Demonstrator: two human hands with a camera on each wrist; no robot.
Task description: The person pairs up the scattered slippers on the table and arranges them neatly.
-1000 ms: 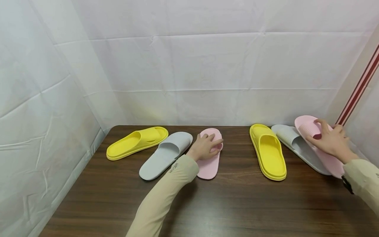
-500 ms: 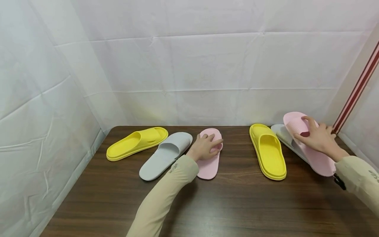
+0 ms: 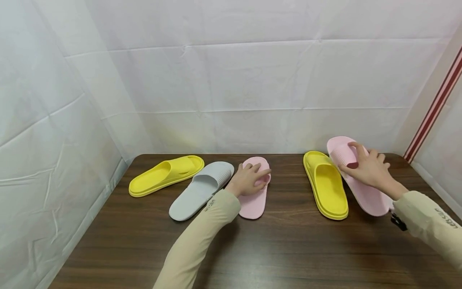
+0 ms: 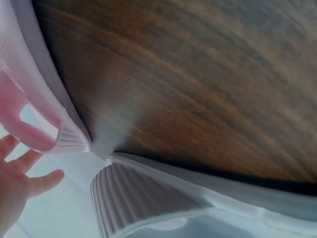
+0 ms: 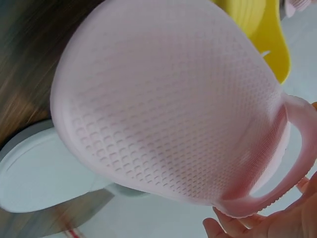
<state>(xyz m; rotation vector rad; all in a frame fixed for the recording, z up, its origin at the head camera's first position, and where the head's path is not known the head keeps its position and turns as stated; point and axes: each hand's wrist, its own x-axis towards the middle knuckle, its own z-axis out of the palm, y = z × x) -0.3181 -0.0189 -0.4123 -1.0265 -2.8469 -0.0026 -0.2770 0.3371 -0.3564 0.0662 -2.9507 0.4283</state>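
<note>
My left hand (image 3: pixel 249 180) is over the strap of one pink slipper (image 3: pixel 253 204), its fingers spread to both sides of the strap. That slipper lies on the table, toe toward the back wall. Farther right, my right hand (image 3: pixel 368 168) grips the ribbed strap of another pink slipper (image 3: pixel 371 198) and holds it tilted, close beside a yellow slipper (image 3: pixel 330 188). The held slipper hides most of a grey slipper (image 5: pixel 49 171), which shows below it in the right wrist view. A second grey slipper (image 3: pixel 195 198) lies just left of my left hand.
Another yellow slipper (image 3: pixel 151 180) lies at the far left of the brown wooden table (image 3: pixel 285 249), angled toward the back. White sheeting (image 3: pixel 231 80) stands behind the table and along its sides. A red-striped band (image 3: pixel 433 112) runs down the right side.
My right hand has carried its pink slipper leftward, away from the right side and across the grey slipper, up to the yellow one. The left hand has kept its place.
</note>
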